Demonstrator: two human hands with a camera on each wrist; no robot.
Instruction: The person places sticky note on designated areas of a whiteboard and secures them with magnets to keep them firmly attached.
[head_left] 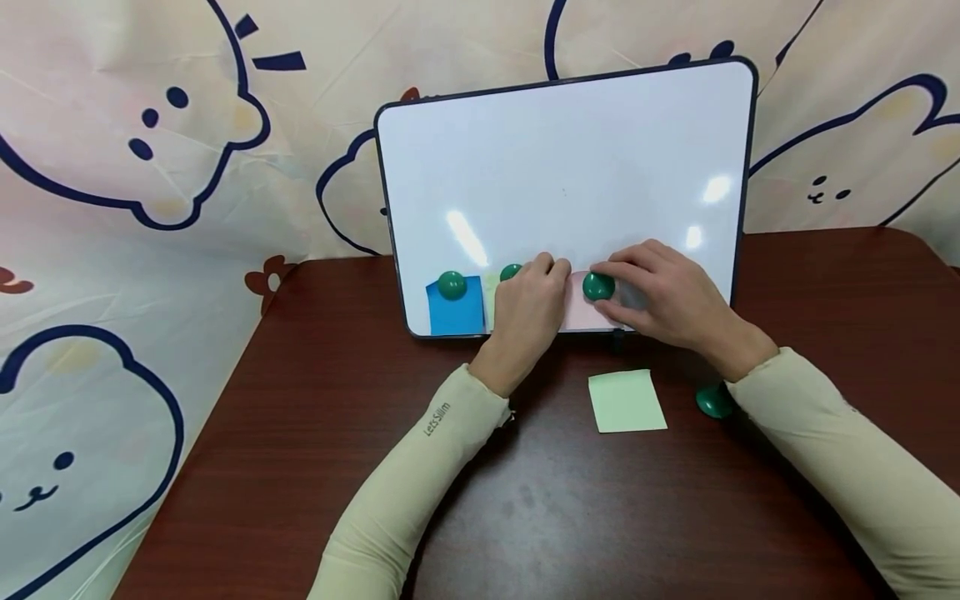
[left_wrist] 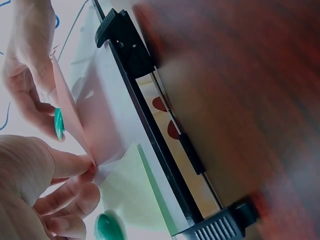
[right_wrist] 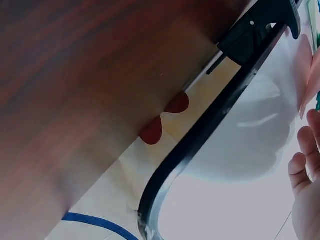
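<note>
A whiteboard [head_left: 570,167] leans upright at the back of the table. Low on it, my left hand [head_left: 531,304] pinches the left edge of a pink sticky note [head_left: 579,312]. My right hand [head_left: 663,293] grips a round green magnet [head_left: 598,287] between thumb and fingers, over that note's upper part. In the left wrist view the pink note [left_wrist: 75,110] stands partly away from the board. A blue sticky note [head_left: 456,317] sits at the board's lower left under another green magnet [head_left: 452,285]. Beside it, a light green note [left_wrist: 127,192] with its magnet [left_wrist: 107,227] is partly hidden by my left hand.
On the dark brown table [head_left: 525,500] lie a loose pale green sticky note [head_left: 628,402] and a green magnet [head_left: 712,402] beside my right sleeve. Black clip-like supports [left_wrist: 127,47] hold the board's bottom edge. A cartoon-printed cloth [head_left: 315,67] hangs behind.
</note>
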